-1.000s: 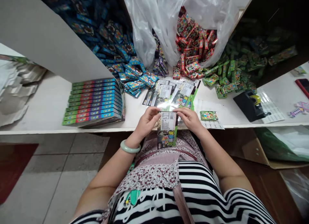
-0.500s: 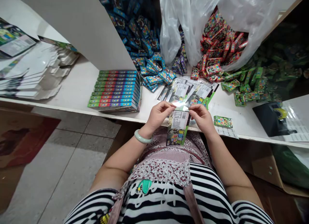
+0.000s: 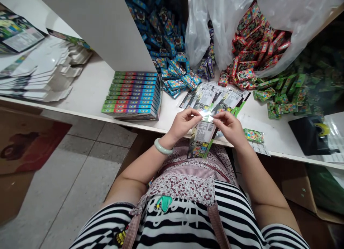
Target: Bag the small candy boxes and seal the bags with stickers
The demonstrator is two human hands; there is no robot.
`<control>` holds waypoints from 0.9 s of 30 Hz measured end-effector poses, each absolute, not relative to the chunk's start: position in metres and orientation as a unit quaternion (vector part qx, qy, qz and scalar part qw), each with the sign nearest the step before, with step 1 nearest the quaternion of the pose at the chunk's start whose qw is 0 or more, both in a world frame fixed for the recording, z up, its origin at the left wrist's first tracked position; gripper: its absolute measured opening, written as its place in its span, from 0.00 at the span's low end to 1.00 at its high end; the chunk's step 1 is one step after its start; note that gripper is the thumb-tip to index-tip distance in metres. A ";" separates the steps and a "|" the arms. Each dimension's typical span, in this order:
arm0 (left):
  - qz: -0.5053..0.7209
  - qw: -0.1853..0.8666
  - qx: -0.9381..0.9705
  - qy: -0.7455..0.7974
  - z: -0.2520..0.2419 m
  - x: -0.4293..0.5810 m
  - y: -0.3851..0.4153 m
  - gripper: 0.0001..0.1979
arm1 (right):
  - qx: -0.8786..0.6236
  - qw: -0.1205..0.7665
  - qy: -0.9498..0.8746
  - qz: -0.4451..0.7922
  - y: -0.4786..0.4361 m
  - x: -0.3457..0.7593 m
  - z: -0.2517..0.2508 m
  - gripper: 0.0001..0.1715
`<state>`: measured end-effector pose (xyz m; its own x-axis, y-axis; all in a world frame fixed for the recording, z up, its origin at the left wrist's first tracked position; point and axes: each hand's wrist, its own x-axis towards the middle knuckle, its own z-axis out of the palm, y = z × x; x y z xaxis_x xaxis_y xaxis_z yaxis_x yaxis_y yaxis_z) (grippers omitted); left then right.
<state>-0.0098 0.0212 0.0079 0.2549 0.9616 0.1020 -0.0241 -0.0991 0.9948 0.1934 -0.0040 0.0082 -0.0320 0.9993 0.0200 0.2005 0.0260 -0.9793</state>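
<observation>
Just over the table's front edge, a flat printed plastic bag (image 3: 201, 143) hangs down against my apron, black and green with a white label panel. My left hand (image 3: 184, 124) pinches the left side of its shiny, clear top end. On the right side of that end, the thumb and fingers of my right hand (image 3: 230, 127) are closed. Behind my hands, several similar printed bags (image 3: 231, 99) lie fanned out on the table. A small green box (image 3: 254, 135) rests to the right of my right hand, on a white printed sheet (image 3: 261, 148).
A block of stacked colourful boxes (image 3: 131, 95) stands left, beside a white divider (image 3: 107, 30). Blue packets (image 3: 176, 73), purple packets (image 3: 206, 68), red packets (image 3: 245, 71) and green packets (image 3: 282, 95) are heaped behind. A black tape dispenser (image 3: 305, 134) stands right; flattened cartons (image 3: 40, 75) lie far left.
My fingertips have come slightly closer together at the bag's top end, and the bag hangs at more of a slant. The whole view has shifted a little.
</observation>
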 end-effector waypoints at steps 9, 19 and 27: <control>0.387 0.559 0.609 0.408 0.002 -0.017 0.036 0.11 | -0.519 0.401 -0.563 0.503 0.003 0.193 0.002 0.14; 0.330 0.592 0.651 0.343 0.000 -0.040 0.032 0.13 | -0.498 0.422 -0.638 0.409 -0.015 0.193 -0.007 0.09; 0.417 0.577 0.614 0.340 0.008 -0.033 0.029 0.14 | -0.492 0.487 -0.632 0.348 -0.016 0.181 0.003 0.02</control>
<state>-0.0334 0.0291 0.0077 0.4208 0.8994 0.1187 -0.0630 -0.1016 0.9928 0.1813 -0.0161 0.0031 -0.0411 0.9613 0.2726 0.2835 0.2728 -0.9193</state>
